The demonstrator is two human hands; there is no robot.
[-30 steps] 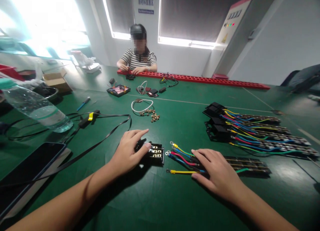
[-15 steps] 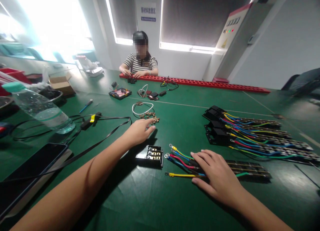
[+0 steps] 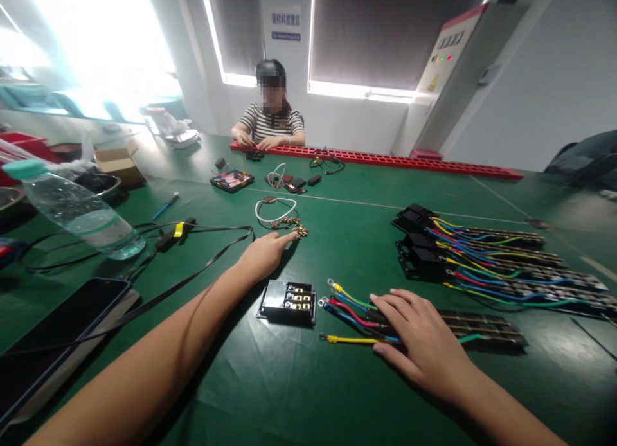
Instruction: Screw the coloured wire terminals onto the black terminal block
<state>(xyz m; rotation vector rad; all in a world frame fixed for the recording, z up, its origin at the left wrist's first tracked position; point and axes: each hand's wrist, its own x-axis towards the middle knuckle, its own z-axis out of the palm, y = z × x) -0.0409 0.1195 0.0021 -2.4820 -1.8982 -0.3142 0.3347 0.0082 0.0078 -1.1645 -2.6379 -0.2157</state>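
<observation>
My left hand (image 3: 264, 253) is stretched far forward, its fingertips at a small heap of brass screws (image 3: 290, 225) on the green table; the fingers point outward and I cannot see anything in them. A black terminal block (image 3: 288, 302) with brass contacts lies free behind that hand. My right hand (image 3: 418, 338) rests flat, fingers spread, on a wire harness (image 3: 357, 311) whose yellow, blue and red leads end in ring lugs beside the block.
Finished harnesses with black blocks (image 3: 482, 259) lie at the right. A white cable loop (image 3: 274, 208) sits beyond the screws. A water bottle (image 3: 74, 208), a phone (image 3: 53, 327) and a black strap (image 3: 193, 266) are at the left. Another person (image 3: 270, 115) works across the table.
My left hand left the terminal block and reached forward to the heap of screws. The right hand stayed on the harness.
</observation>
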